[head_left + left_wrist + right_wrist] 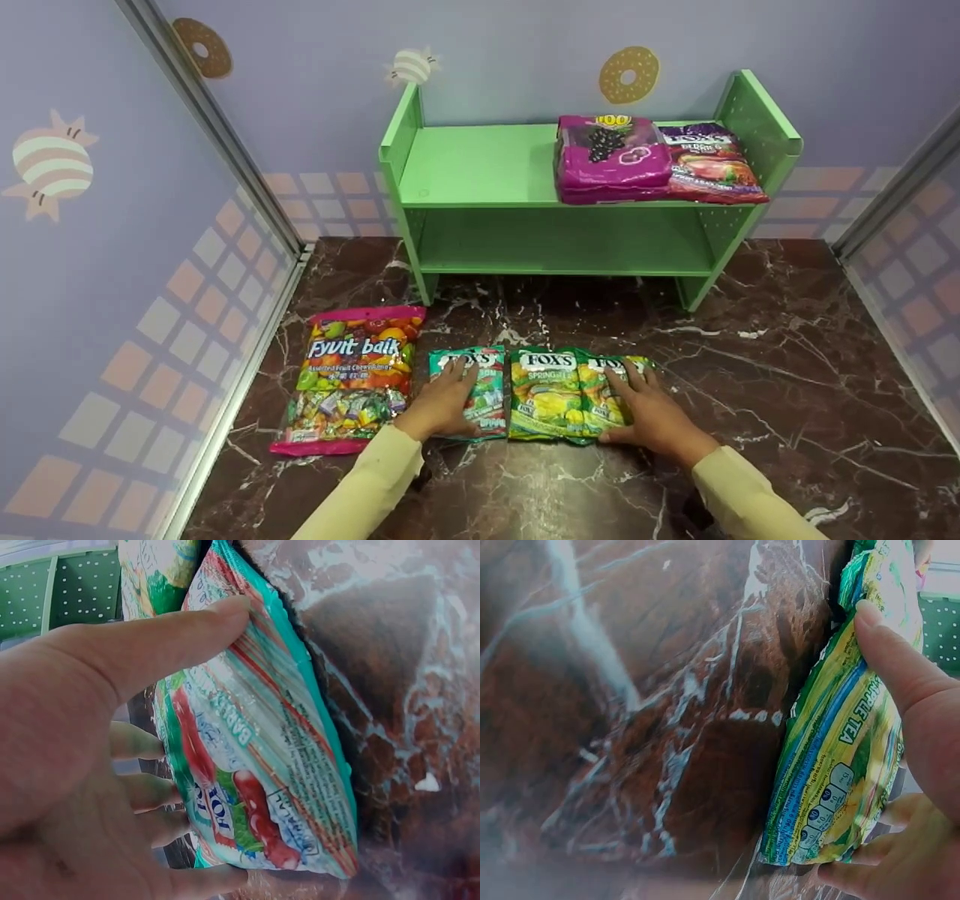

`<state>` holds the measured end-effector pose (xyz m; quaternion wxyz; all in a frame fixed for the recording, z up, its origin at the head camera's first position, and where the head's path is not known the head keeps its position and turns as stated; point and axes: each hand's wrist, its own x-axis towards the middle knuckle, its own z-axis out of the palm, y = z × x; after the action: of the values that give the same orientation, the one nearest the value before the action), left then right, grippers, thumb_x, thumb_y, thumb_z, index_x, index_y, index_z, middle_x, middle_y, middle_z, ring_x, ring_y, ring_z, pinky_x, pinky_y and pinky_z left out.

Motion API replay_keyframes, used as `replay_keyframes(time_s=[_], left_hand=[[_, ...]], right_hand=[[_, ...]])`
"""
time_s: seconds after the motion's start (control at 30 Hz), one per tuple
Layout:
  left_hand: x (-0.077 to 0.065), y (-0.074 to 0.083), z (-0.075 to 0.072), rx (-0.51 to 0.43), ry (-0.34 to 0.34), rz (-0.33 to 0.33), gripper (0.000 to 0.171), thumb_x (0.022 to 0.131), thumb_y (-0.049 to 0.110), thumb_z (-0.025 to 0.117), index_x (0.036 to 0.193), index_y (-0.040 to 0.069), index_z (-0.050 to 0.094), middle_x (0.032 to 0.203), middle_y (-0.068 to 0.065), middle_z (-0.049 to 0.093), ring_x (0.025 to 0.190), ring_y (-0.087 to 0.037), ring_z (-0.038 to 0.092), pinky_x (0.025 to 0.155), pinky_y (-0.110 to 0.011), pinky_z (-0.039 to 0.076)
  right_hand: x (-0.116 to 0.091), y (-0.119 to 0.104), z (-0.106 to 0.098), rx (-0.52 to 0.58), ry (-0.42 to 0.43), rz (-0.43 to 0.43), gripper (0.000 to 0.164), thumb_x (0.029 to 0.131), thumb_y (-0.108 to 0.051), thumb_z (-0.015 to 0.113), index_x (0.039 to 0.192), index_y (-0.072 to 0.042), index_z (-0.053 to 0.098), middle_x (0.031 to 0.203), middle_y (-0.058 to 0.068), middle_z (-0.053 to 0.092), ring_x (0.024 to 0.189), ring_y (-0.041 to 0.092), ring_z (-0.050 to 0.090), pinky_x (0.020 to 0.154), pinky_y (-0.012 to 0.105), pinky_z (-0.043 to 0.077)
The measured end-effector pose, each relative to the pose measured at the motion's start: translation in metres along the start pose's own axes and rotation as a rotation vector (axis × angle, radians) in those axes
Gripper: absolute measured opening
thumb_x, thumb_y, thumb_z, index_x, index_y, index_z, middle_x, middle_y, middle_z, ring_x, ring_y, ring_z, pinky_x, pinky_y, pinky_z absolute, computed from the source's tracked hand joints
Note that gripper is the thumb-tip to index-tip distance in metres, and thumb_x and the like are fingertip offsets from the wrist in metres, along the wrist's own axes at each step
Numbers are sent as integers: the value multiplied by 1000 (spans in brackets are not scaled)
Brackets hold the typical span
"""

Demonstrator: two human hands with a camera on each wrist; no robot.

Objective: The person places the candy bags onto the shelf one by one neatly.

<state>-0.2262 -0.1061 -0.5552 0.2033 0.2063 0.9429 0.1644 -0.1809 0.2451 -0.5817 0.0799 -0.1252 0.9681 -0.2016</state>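
In the head view my left hand (448, 401) lies with spread fingers over a teal Fox's candy bag (491, 401) on the floor. The left wrist view shows its thumb (217, 619) extended across that bag and the other fingers along its far side. My right hand (652, 412) rests at the right side of a green and yellow Fox's bag (600, 409), its thumb near the lower edge. In the right wrist view this thumb (881, 634) touches the bag. Between the hands lies another green Fox's spring tea bag (541, 397), overlapped by the rightmost one.
A large Fyvit baik chewy candy bag (352, 375) lies left of my left hand. Behind stands a green two-tier shelf (480, 165), with a purple grape candy pack (611, 169) and a Fox's berries bag (712, 169) on top. Walls flank the dark marble floor (795, 375).
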Motion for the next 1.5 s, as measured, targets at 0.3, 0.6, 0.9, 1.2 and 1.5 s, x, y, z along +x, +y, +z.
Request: replay_keyframes(time_s=[0.3,0.6,0.9,1.2,1.5], left_hand=[[2,2,0,-10,-5,12,101,79,38,79,156,11,19,162,-18,11,149,-40,11,112,-66,23],[3,5,0,-4,8,14,102,77,39,80,155,10,22,161,-20,13,149,-41,13,110,-68,25],[3,4,1,-9,9,7,105,75,37,83,155,10,20,162,-18,12,149,-40,12,112,-66,24],[3,6,1,-13,15,4,103,76,38,82,155,10,22,162,-19,13,149,-40,12,111,-67,24],[5,10,4,18,38,14,101,77,40,81,154,8,24,161,-20,16,148,-41,16,109,-68,26]], right_hand=[[5,-4,0,11,-2,14,108,70,-56,79,154,-13,27,157,29,17,139,60,14,99,72,33],[3,-1,-5,-6,-3,4,108,69,-56,80,152,-9,30,155,32,22,137,62,18,95,72,37],[-1,12,-11,-29,-3,29,108,68,-56,80,151,-9,32,155,30,22,137,61,18,95,73,36],[-2,20,-17,-29,7,25,108,66,-54,83,150,-5,34,152,35,23,133,65,19,93,71,40],[-2,23,-21,-14,-38,57,110,66,-54,82,152,-8,31,155,33,19,137,63,15,96,71,37]])
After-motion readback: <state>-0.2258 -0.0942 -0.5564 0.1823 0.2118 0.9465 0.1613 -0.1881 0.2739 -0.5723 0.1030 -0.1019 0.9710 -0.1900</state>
